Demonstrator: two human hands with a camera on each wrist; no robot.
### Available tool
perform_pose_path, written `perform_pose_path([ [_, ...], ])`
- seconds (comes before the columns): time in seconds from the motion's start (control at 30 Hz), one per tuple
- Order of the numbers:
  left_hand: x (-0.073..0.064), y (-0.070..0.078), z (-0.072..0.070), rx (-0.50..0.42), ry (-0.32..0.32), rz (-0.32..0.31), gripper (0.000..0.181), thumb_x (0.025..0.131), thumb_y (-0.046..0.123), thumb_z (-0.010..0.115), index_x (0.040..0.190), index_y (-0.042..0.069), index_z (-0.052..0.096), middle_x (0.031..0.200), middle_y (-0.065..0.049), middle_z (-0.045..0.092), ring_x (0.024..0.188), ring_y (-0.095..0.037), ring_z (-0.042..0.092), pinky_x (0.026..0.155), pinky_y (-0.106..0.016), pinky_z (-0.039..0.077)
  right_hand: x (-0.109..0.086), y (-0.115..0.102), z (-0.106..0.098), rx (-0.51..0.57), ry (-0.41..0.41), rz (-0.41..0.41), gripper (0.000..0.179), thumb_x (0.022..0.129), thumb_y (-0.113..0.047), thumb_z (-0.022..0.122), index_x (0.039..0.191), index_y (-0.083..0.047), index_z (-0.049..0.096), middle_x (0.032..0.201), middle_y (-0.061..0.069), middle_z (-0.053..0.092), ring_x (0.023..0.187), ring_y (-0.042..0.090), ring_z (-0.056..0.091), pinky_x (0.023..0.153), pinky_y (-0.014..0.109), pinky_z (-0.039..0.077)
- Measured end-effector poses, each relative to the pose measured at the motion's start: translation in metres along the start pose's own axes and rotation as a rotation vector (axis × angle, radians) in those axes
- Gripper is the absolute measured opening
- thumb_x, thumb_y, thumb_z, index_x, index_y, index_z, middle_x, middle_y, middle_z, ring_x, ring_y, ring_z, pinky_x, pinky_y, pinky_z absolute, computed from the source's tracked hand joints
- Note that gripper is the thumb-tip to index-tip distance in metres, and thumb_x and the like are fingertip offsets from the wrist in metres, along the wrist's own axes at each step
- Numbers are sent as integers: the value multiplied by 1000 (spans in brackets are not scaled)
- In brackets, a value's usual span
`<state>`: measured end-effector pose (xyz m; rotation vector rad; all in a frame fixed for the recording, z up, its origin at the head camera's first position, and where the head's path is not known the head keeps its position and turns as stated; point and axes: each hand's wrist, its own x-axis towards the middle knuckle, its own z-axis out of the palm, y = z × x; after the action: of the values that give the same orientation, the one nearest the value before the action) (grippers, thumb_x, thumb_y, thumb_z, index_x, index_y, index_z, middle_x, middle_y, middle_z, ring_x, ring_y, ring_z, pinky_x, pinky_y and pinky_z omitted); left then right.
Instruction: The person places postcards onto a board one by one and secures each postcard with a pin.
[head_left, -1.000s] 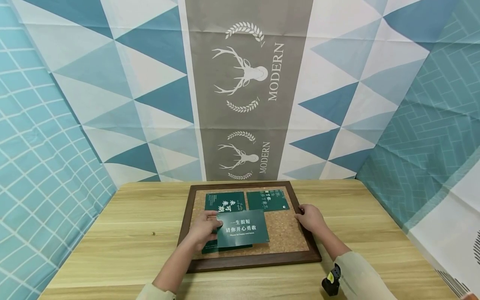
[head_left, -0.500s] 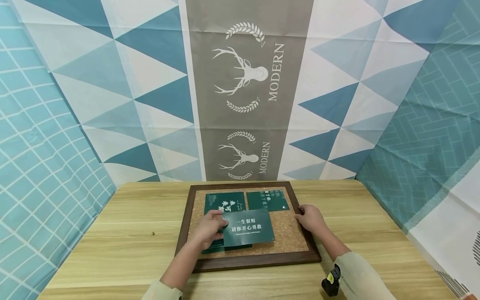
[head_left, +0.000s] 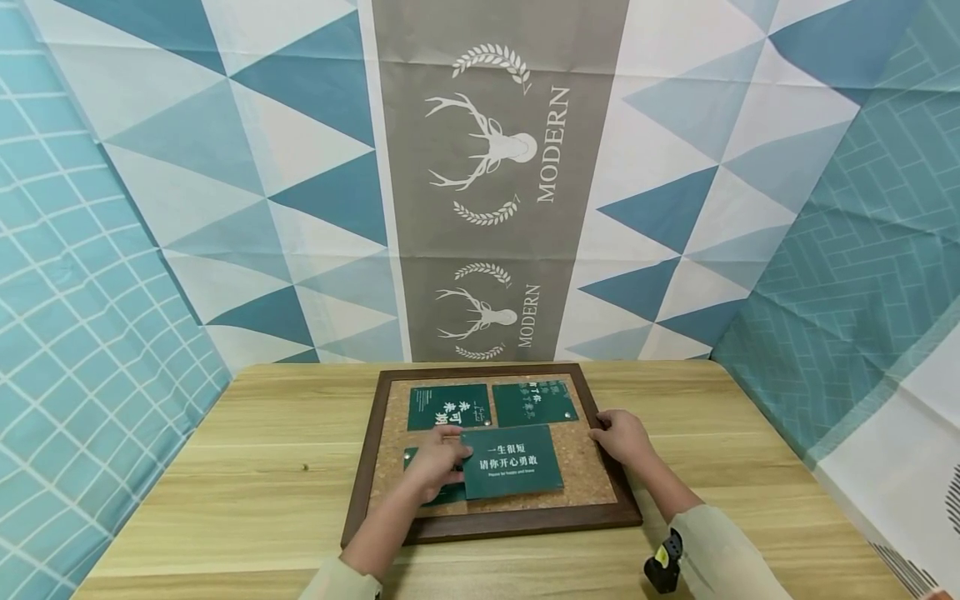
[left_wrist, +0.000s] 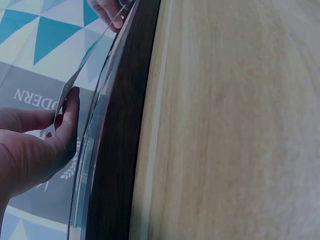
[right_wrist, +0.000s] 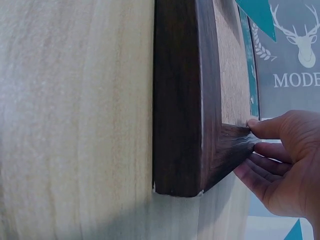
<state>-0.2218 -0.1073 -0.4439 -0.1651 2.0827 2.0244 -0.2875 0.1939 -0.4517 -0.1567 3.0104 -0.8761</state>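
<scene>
My left hand (head_left: 437, 462) pinches the left edge of a green card (head_left: 517, 482) with white lettering, thumb on one side and fingers on the other. In the left wrist view this card (left_wrist: 75, 75) is tilted and stands off the board. Below it lies a framed corkboard (head_left: 517, 524) with a dark wooden rim. My right hand (head_left: 624, 435) grips the board's right rim; in the right wrist view the thumb lies on top and the fingers at the outer side. Another green card (head_left: 446, 493) at the board's lower left is partly covered by my left hand and the held card.
Two more green cards, one at upper left (head_left: 448, 400) and one at upper right (head_left: 534, 402), lie on the cork with small pins at their corners. The board rests on a wooden table (head_left: 225, 492). A patterned cloth backdrop (head_left: 330, 208) rises behind the table.
My left hand has carried the held card to the right and slightly toward me, uncovering more of the upper-left card and the lower-left card's pin. The right hand stays on the rim.
</scene>
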Motion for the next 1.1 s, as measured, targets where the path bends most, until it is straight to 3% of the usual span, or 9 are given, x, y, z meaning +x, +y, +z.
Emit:
perform_pose_path([
  [0.33,6,0,7,12,-20,-1,48,93,6,52,135,-4,31,133,-29,39,92,-23,50,66,-32,51,2,-1,-1,9,-5,6,39,88,-14,63,120,9,58,120,27,59,109,42,56,84,47,50],
  [0.73,12,0,19,-1,-20,-15,46,92,4,53,133,-3,33,120,-23,48,85,-20,52,62,-31,51,3,0,-3,21,-17,20,39,87,-13,64,119,9,59,118,27,60,108,40,57,82,45,51],
  [1.1,16,-1,28,1,-27,12,44,92,2,51,131,-3,32,126,-26,41,87,-21,53,62,-33,51,3,-4,-5,27,-26,52,40,88,-13,63,122,8,57,121,27,58,111,41,55,83,45,51],
])
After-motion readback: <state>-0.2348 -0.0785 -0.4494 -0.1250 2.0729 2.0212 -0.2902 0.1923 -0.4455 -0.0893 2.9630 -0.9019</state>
